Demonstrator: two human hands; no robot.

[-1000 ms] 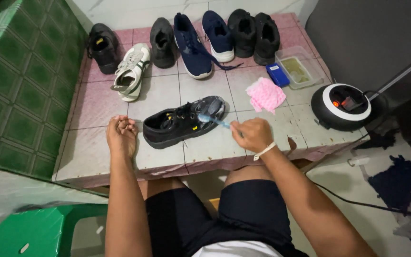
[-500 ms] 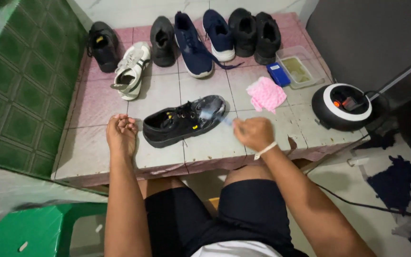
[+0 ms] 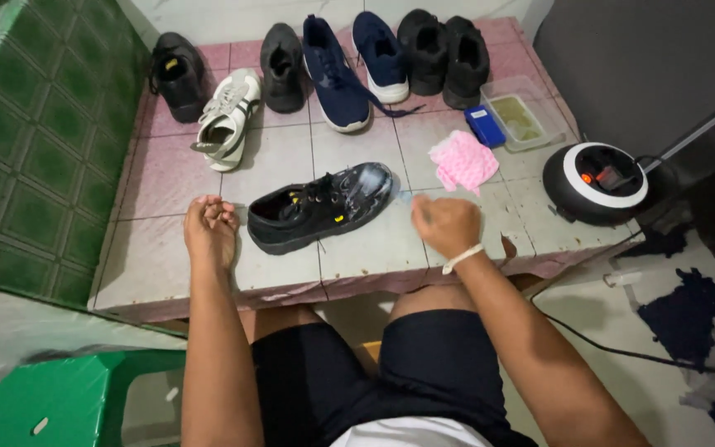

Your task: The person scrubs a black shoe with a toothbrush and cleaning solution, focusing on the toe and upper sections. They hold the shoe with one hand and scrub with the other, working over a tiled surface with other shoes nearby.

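A black shoe (image 3: 318, 207) lies on its sole across the tiled platform (image 3: 159, 265), toe to the right, its toe wet and shiny. My right hand (image 3: 447, 225) sits just right of the toe, closed on a small brush (image 3: 402, 197) whose light blue tip shows at the toe. My left hand (image 3: 209, 228) rests on the platform to the left of the shoe's heel, fingers curled in, holding nothing that I can see.
Several shoes line the back: a black one (image 3: 177, 73), a white sneaker (image 3: 227, 118), a dark shoe (image 3: 282, 66), two navy sneakers (image 3: 337, 74), two black shoes (image 3: 443, 54). A pink cloth (image 3: 463, 161), blue box (image 3: 484, 126), clear tray (image 3: 521, 116), round appliance (image 3: 597, 180), green stool (image 3: 59, 397).
My right hand has drawn back slightly from the shoe's toe toward me, and the brush shows less. The left hand and the shoe have stayed put.
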